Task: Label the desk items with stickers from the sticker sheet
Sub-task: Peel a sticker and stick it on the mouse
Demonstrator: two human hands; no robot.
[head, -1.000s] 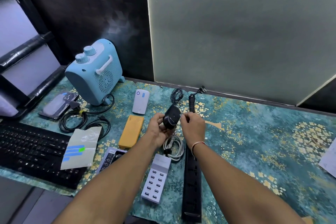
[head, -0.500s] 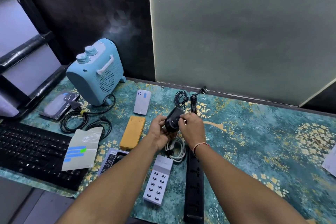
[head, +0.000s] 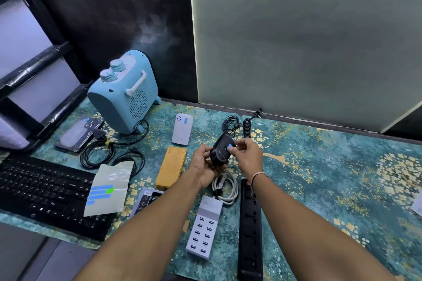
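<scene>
Left hand [head: 204, 165] cradles small rigid black plastic charger [head: 221, 149]; right hand [head: 246, 155] pinches thin blue sticker [head: 230, 145] onto it. Flimsy, tacky: hold edges.

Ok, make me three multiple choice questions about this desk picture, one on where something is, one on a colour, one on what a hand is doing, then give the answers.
1. Where does the sticker sheet lie?
A. partly on the keyboard
B. on top of the heater
C. under the power strip

2. What colour is the sticker on the black adapter?
A. red
B. blue
C. yellow

3. What is the left hand doing?
A. resting flat on the desk
B. typing on the keyboard
C. holding the black adapter

Answers:
1 A, the sheet's lower left part overlaps the keyboard's right end.
2 B, a blue patch shows on the adapter's face, under the right hand's fingers.
3 C, its fingers curl round the adapter, raised above the desk.
</scene>
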